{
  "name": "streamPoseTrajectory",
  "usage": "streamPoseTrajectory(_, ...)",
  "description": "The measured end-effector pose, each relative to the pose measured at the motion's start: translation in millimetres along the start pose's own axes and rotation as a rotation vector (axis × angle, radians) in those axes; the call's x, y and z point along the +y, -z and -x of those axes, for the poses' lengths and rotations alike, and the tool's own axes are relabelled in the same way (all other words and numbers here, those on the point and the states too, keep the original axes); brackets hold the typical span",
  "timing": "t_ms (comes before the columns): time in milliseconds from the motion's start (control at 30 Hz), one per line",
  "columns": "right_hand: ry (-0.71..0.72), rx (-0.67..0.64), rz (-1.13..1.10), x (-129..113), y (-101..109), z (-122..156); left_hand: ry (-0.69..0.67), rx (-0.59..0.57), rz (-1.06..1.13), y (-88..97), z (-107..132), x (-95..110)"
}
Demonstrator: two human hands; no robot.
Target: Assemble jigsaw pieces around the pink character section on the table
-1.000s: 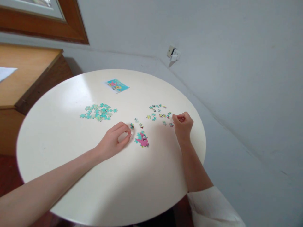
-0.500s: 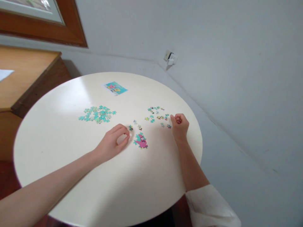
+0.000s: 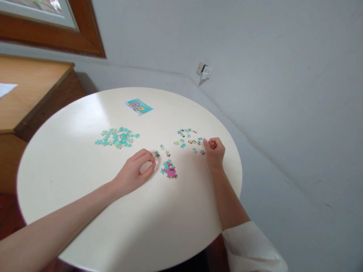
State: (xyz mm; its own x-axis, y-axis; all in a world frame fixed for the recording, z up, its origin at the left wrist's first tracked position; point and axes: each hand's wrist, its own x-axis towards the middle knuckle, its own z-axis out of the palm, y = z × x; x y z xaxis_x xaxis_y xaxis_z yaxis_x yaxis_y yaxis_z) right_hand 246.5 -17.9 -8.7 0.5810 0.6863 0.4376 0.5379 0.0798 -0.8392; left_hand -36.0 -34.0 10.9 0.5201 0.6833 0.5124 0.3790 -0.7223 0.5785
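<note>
A small joined section of jigsaw puzzle (image 3: 169, 169), with a pink cartoon figure on teal, lies flat on the round white table (image 3: 119, 234). Just left of it is my left hand (image 3: 137, 168), thumb and forefinger brought together in a ring, with no piece visible between the tips. A few loose jigsaw pieces (image 3: 168, 153) lie beyond the joined section. My right hand (image 3: 214, 151) is curled closed at the right edge of a scattered group of jigsaw pieces (image 3: 182, 144). Whether its fingers hold anything is hidden.
A heap of mostly teal jigsaw pieces (image 3: 117, 136) lies left of centre. Farther back is a picture card (image 3: 139, 106) with cartoon figures. A wooden cabinet (image 3: 34, 87) stands at the left, and the white wall (image 3: 272, 94) runs close along the table's right side.
My right hand has shifted very slightly left. My left hand keeps its pose, and the puzzle pieces lie as before.
</note>
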Motion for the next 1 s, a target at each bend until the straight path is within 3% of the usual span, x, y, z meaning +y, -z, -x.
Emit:
streamPoseTrajectory(100,0.002,-0.046,0.076,4.4,-1.1,-0.1,-0.003,-0.004,-0.002,-0.2,0.3,0.1)
streamPoseTrajectory(300,0.117,-0.166,0.523,14.4,-8.5,2.9,-0.002,-0.01,-0.006,0.3,1.3,0.3)
streamPoseTrajectory(433,0.156,-0.2,0.678,16.8,-13.6,6.7,-0.007,-0.004,0.007,0.7,0.9,1.0)
streamPoseTrajectory(1000,0.082,-0.241,0.639,17.2,-6.6,2.2,0.004,0.006,0.006,1.6,-0.2,3.9)
